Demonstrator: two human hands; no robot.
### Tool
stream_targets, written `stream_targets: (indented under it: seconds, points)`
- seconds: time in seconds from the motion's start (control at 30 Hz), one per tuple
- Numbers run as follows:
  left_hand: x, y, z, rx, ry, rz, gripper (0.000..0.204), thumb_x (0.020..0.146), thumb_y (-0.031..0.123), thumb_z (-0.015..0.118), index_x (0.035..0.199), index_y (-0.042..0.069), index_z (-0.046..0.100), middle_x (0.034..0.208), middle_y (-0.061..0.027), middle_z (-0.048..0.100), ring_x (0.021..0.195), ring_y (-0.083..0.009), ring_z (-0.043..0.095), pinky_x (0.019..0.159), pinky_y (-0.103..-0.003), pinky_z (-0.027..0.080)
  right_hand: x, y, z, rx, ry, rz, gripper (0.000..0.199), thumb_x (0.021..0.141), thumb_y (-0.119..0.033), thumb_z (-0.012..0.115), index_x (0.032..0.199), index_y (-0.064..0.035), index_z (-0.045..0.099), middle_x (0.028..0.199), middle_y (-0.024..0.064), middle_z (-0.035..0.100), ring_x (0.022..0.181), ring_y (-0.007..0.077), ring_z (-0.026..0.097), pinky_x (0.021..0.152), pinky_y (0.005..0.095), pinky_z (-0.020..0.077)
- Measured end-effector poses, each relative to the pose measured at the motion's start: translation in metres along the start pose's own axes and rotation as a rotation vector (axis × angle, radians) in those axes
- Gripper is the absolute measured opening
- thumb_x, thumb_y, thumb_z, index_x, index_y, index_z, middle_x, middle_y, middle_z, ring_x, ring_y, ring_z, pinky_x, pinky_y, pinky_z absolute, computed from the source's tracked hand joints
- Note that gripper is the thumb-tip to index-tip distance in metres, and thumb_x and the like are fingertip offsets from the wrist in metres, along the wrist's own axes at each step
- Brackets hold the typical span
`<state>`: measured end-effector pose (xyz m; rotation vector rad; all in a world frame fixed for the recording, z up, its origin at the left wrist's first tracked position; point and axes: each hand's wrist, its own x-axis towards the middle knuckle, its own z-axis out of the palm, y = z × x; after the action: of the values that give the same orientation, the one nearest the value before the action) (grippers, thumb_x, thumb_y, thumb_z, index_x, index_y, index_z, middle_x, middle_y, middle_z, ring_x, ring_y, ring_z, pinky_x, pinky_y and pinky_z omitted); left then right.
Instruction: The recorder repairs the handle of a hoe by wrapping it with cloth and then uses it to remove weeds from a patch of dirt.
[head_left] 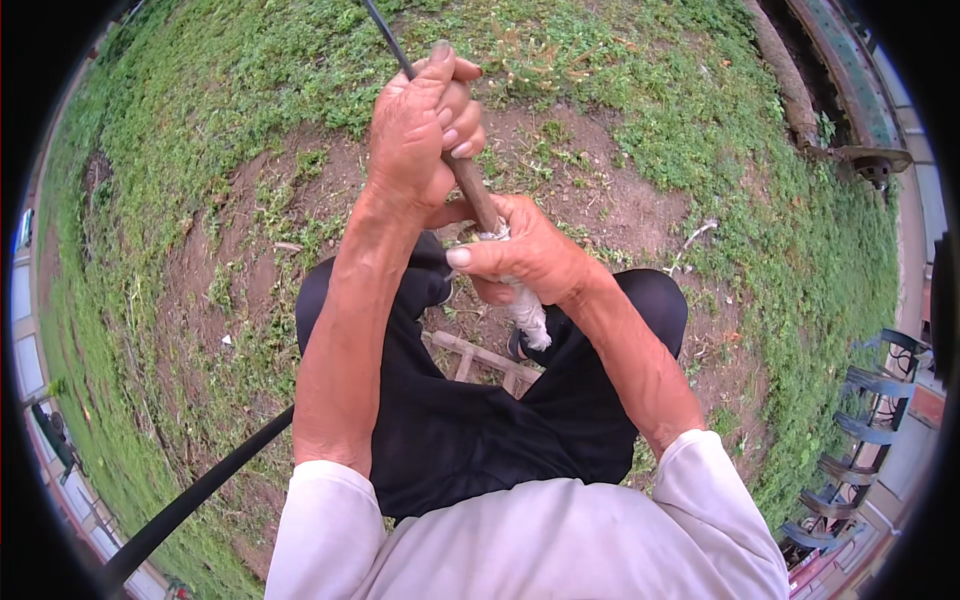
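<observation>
A long pole (pixel 473 190) with a brown wooden shaft slants between my two hands above my knees. Beyond my left hand (pixel 425 130) it shows as a thin dark rod running to the upper edge of the view. That hand is closed round the upper part, thumb lying along it. Lower down, my right hand (pixel 525 250) grips the pole where a white wrapping (pixel 530 322) begins. The wrapping looks like cloth or plastic and hangs out below the right hand with a ragged end. What the pole's far end carries is out of view.
A wooden frame with crossbars (pixel 468 350) lies on the ground between my feet. A dark pole (pixel 200 500) crosses the lower left. Curved metal blades on a rack (pixel 860 430) stand at right; a rusty pipe (pixel 785 75) lies upper right. Grass and bare soil surround me.
</observation>
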<state>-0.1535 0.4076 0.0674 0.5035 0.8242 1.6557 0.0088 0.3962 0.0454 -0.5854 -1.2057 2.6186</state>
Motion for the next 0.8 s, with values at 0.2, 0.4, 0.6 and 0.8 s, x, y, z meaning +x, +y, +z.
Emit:
stream_targets:
  seconds: [0.2, 0.4, 0.6, 0.8]
  points:
    - [-0.002, -0.001, 0.006, 0.006, -0.127, 0.005, 0.033, 0.105, 0.031, 0.047, 0.103, 0.0, 0.056, 0.059, 0.0049, 0.038, 0.047, -0.0059, 0.038, 0.044, -0.022, 0.035, 0.007, -0.002, -0.01, 0.011, 0.009, -0.081, 0.029, 0.086, -0.02, 0.074, 0.099, 0.0025, 0.059, 0.06, 0.0021, 0.053, 0.045, 0.0099, 0.05, 0.042, 0.025, 0.0413]
    - [-0.019, -0.015, -0.005, 0.352, -0.005, 0.018, 0.073, 0.091, 0.055, 0.063, 0.134, -0.001, 0.046, 0.107, -0.0085, 0.064, 0.1, -0.0169, 0.062, 0.087, -0.033, 0.049, 0.017, -0.026, -0.034, 0.037, 0.16, -0.406, 0.019, 0.09, -0.018, 0.069, 0.095, -0.0021, 0.059, 0.063, 0.0043, 0.058, 0.049, 0.012, 0.056, 0.045, 0.0272, 0.0457]
    - [-0.044, -0.049, 0.004, 0.58, -0.294, -0.361, 0.045, 0.083, 0.033, 0.079, 0.11, 0.002, 0.059, 0.086, -0.0012, 0.063, 0.073, -0.0077, 0.058, 0.064, -0.024, 0.047, 0.013, -0.035, -0.055, 0.154, 0.358, -0.679, 0.013, 0.092, -0.012, 0.068, 0.098, -0.0027, 0.06, 0.082, 0.0087, 0.066, 0.073, 0.0173, 0.067, 0.063, 0.0308, 0.0549]
    - [-0.051, -0.044, 0.003, 0.554, -0.307, -0.474, 0.029, 0.084, 0.025, 0.08, 0.091, 0.007, 0.058, 0.067, 0.0024, 0.056, 0.055, -0.0056, 0.05, 0.048, -0.023, 0.039, 0.001, -0.064, -0.052, 0.194, 0.282, -0.745, 0.026, 0.096, -0.027, 0.064, 0.105, -0.0024, 0.066, 0.086, 0.0088, 0.066, 0.083, 0.0209, 0.066, 0.077, 0.0367, 0.0541]
